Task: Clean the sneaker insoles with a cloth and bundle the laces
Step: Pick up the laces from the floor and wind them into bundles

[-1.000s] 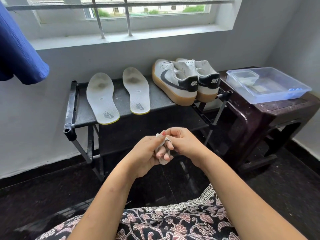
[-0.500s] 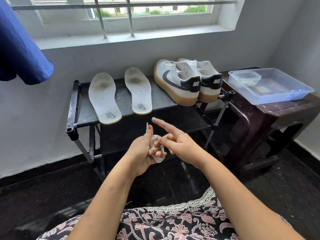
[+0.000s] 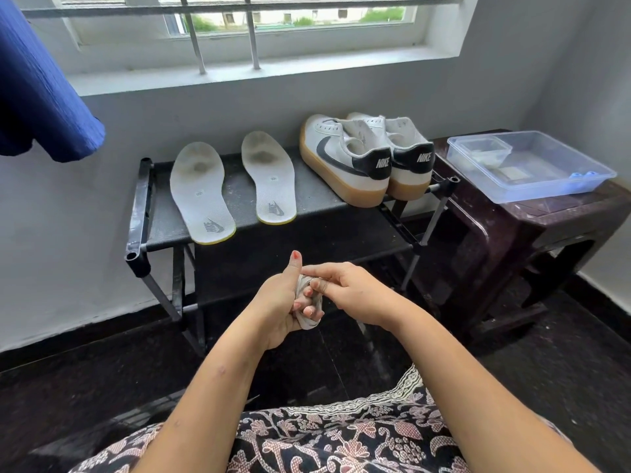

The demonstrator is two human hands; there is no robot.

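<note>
- Since half a second ago: right hand [image 3: 355,295] has drawn its outstretched forefinger back in and now pinches at the lace bundle [image 3: 309,307]; left thumb remains raised; both hands sit a little lower against the shoe rack [image 3: 138,213].
- Left hand [image 3: 278,302] is closed around the lace bundle, fingers curled through the coils; judged: it serves as the former that keeps the loops from springing open.
- Right hand fingertips are closed on the top of the bundle; judged: tucking or tightening the last turn.
- Lace bundle: pale grey-white, flat weave, compact wad, mostly hidden by fingers; free end not visible; it hangs in front of and below the shoe rack, well apart from it.
- Insoles [image 3: 203,194] lie flat side by side on the rack's left half, heels toward the person; dark smudges at the forefoot; judged: laid out to air.
- Sneakers [image 3: 345,162] stand on the rack's right end, touching; no laces seen in them.
- No cloth clearly visible.
</note>
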